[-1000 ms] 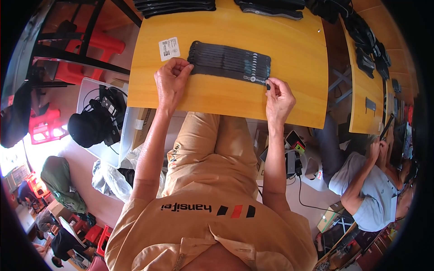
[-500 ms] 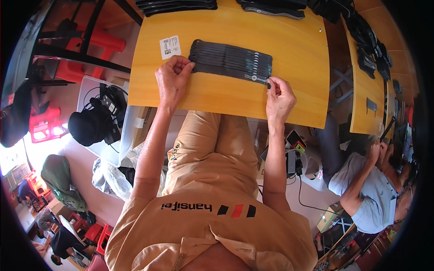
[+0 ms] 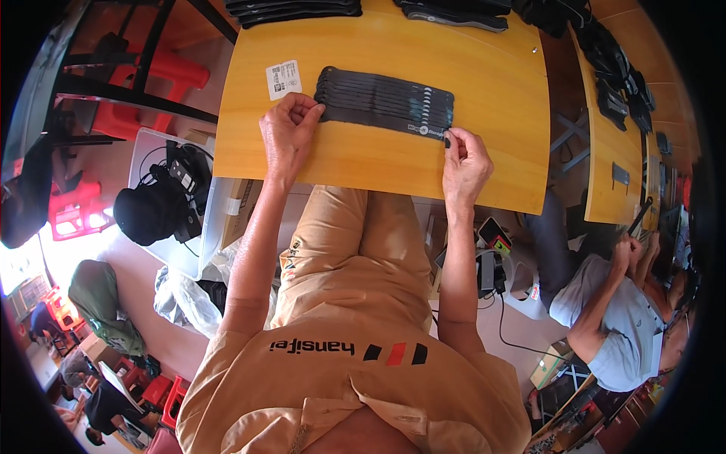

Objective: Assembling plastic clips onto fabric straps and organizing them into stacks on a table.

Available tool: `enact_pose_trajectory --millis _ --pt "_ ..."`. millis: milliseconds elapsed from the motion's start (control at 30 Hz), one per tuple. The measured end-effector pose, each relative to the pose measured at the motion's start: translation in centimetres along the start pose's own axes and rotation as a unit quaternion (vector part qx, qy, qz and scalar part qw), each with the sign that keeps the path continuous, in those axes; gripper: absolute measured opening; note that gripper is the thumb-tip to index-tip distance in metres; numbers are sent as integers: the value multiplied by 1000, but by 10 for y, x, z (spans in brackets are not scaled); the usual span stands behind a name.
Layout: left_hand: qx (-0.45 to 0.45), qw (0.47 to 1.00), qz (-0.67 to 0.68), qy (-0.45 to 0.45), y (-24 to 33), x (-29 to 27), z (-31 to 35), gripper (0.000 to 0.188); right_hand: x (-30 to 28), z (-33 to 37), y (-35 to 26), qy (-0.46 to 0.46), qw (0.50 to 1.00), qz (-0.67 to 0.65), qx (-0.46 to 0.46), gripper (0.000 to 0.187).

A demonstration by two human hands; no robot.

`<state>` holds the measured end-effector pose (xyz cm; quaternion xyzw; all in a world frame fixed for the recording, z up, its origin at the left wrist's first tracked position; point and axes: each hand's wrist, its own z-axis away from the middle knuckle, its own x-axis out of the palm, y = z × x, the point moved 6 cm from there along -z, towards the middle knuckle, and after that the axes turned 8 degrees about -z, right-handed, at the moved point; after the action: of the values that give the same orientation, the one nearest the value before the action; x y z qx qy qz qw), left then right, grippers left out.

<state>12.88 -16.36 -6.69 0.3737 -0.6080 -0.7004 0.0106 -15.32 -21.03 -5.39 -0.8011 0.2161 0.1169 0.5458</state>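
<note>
Several black fabric straps [image 3: 374, 97] lie overlapped in a fanned row on the yellow table, their rounded left ends stepped and pale printed marks lined up near their right ends. My left hand [image 3: 291, 129] pinches the left end of the nearest strap between thumb and fingers. At the other end of that strap, my right hand [image 3: 465, 163] closes thumb and forefinger on its right corner. A dark patch shows on the right thumb. Beside the straps' upper left lies a white printed label [image 3: 283, 80].
Stacks of dark straps [image 3: 299, 9] lie along the yellow table's [image 3: 363, 163] far edge. A white bin [image 3: 147, 151] holding black gear and cables stands on the left. To the right, another person [image 3: 612, 318] works at a second table [image 3: 609, 166].
Both hands keep hold of the nearest strap at its two ends. Hardly anything has shifted, though the other person's hands at the right have moved slightly.
</note>
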Motion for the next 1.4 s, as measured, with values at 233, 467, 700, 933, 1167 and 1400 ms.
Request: enact_pose_trajectory --millis 233,467,700,933,1167,1400 --pt "-24 1000 -16 7 3 -1 -1 11 1 -1 -2 -1 1000 8 -13 10" --pt "-23 999 -23 9 6 -2 0 12 2 1 -2 -2 999 27 -26 11" --pt "-29 998 -59 17 1 -2 -3 13 7 2 -3 -6 998 56 -17 11" --pt "-8 999 -47 -3 1 -4 -12 16 1 -5 -6 -5 997 68 -39 8" --pt "87 993 -56 52 41 -26 3 40 -9 -9 -18 8 996 -81 -20 21" --pt "416 818 -386 -94 52 50 6 70 77 -4 -53 -181 926 251 -215 61"
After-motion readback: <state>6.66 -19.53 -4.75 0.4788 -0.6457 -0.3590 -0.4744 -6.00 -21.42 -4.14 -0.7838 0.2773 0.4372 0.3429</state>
